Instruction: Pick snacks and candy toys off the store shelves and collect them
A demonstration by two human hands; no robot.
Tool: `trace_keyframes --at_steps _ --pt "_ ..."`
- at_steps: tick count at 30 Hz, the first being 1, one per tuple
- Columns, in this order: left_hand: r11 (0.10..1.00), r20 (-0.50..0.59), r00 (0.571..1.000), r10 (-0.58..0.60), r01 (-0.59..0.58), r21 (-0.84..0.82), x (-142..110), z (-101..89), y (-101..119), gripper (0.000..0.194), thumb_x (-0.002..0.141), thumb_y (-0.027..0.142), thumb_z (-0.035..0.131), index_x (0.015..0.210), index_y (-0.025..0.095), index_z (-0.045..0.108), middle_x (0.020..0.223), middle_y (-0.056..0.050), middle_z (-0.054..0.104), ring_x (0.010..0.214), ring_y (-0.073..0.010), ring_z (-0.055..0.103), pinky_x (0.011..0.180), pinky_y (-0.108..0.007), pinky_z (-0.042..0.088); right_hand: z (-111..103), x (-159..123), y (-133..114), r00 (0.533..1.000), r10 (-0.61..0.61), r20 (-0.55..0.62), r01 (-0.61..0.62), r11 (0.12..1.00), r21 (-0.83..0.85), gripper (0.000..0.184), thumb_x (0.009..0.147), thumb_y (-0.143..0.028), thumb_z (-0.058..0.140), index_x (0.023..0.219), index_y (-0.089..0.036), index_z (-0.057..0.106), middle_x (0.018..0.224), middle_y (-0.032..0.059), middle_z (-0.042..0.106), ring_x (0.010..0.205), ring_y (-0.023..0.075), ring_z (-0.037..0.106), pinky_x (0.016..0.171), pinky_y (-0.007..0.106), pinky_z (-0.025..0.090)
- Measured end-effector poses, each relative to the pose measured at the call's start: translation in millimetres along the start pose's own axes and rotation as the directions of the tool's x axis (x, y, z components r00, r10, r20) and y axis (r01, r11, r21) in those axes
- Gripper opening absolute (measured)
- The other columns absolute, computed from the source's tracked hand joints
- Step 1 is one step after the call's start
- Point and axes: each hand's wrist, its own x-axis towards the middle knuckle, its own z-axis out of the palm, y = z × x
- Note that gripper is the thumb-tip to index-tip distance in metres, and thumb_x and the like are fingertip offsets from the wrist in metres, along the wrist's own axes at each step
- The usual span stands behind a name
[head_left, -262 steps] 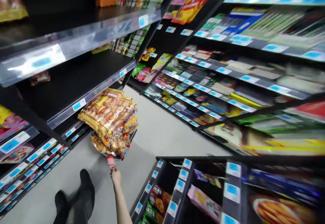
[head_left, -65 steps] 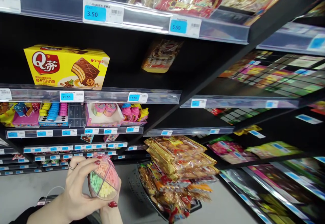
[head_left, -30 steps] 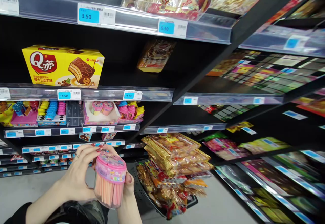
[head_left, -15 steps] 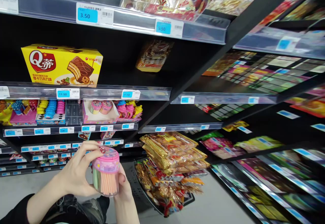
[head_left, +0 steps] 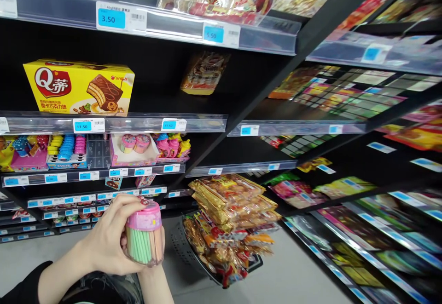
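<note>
A small clear plastic jar of thin sticks with a pink lid is held low in front of me, in the head view's lower left. Green sticks face me, with pale orange ones beside them. My left hand is closed around its left side, fingers over the lid's edge and thumb low on the wall. From behind and below, my right hand grips the jar; most of its fingers are hidden by the jar. Two similar pink-lidded jars sit in a display box on the shelf ahead.
A dark basket heaped with gold snack packs stands on the floor to my right. Ahead, a yellow cake box rests on a shelf. Further shelves with bagged goods run along the right; price tags line the shelf edges.
The jar has been turned in my hands, so green sticks now face me where orange ones did. The view has shifted slightly, and my right hand shows less.
</note>
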Motion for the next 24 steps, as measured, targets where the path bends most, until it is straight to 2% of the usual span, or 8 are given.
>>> trace_keyframes --at_steps 4,8,10,12,14,15,19,24 --pt "0.997 0.025 1.000 -0.003 0.001 0.074 -3.3 -6.1 -8.1 0.077 0.063 0.023 0.072 0.128 0.021 0.031 0.123 -0.014 0.043 0.118 -0.0274 0.043 0.095 -0.041 0.044 0.2 -3.2 -13.9 0.990 0.026 -0.136 0.002 0.978 0.208 0.051 0.062 -0.063 0.060 0.089 -0.021 0.066 0.082 0.0077 0.068 0.090 0.0274 0.062 0.080 0.040 0.049" --pt "0.965 -0.041 0.999 -0.017 0.027 0.260 -7.3 -3.3 -27.6 0.068 0.066 0.022 0.071 0.125 0.019 0.036 0.121 -0.012 0.046 0.116 -0.0263 0.045 0.096 -0.041 0.043 6.3 -5.5 -39.7 0.949 -0.204 -0.240 0.176 0.975 -0.135 0.055 0.056 -0.040 0.074 0.106 -0.020 0.058 0.105 0.0065 0.064 0.099 0.0240 0.058 0.088 0.035 0.045" --pt "0.960 -0.062 0.998 -0.024 0.041 0.278 -7.6 5.2 -39.4 0.063 0.067 0.022 0.068 0.123 0.018 0.038 0.118 -0.012 0.048 0.112 -0.0260 0.048 0.093 -0.042 0.045 10.2 -9.5 -45.2 0.890 -0.355 -0.287 0.194 0.864 -0.465 0.060 0.056 -0.029 0.074 0.112 -0.021 0.053 0.109 0.0059 0.061 0.100 0.0227 0.056 0.090 0.036 0.044" --pt "0.962 -0.072 0.996 -0.051 0.068 0.263 -7.2 17.1 -48.6 0.056 0.071 0.018 0.063 0.121 0.017 0.039 0.117 -0.011 0.050 0.110 -0.0252 0.050 0.092 -0.043 0.046 13.2 -15.3 -43.6 0.785 -0.523 -0.332 0.124 0.658 -0.743 0.067 0.056 -0.020 0.072 0.118 -0.023 0.047 0.109 0.0060 0.056 0.100 0.0220 0.054 0.090 0.036 0.044" --pt "0.970 -0.063 0.995 -0.081 0.094 0.226 -6.3 30.0 -54.7 0.049 0.073 0.014 0.058 0.119 0.016 0.041 0.117 -0.011 0.050 0.108 -0.0240 0.053 0.091 -0.043 0.048 13.4 -22.4 -40.1 0.701 -0.630 -0.334 0.036 0.499 -0.866 0.075 0.056 -0.016 0.071 0.124 -0.022 0.040 0.111 0.0072 0.051 0.104 0.0222 0.050 0.092 0.037 0.043" --pt "0.975 -0.047 0.994 -0.097 0.104 0.198 -5.4 36.5 -57.1 0.046 0.074 0.013 0.056 0.118 0.016 0.043 0.118 -0.010 0.050 0.108 -0.0232 0.053 0.090 -0.042 0.049 11.6 -26.5 -40.2 0.690 -0.644 -0.331 0.011 0.466 -0.885 0.078 0.056 -0.015 0.070 0.127 -0.022 0.036 0.112 0.0080 0.048 0.105 0.0224 0.048 0.093 0.038 0.042" --pt "0.996 0.093 0.994 -0.053 0.046 0.079 3.1 64.2 -65.5 0.044 0.076 0.007 0.053 0.117 0.019 0.043 0.123 -0.009 0.049 0.113 -0.0214 0.053 0.089 -0.037 0.052 -11.3 -47.6 -64.9 0.760 -0.538 -0.365 -0.074 0.487 -0.870 0.082 0.058 -0.016 0.071 0.130 -0.020 0.033 0.113 0.0084 0.044 0.105 0.0215 0.048 0.092 0.036 0.044" --pt "0.966 0.296 0.926 0.233 -0.256 0.040 24.4 117.3 -63.6 0.057 0.078 0.010 0.056 0.129 0.025 0.034 0.133 -0.011 0.046 0.122 -0.0229 0.047 0.096 -0.036 0.048 -67.2 -82.2 -122.8 0.834 -0.353 -0.424 -0.224 0.485 -0.845 0.079 0.059 -0.027 0.077 0.128 -0.023 0.038 0.116 0.0061 0.049 0.104 0.0215 0.052 0.091 0.034 0.044"
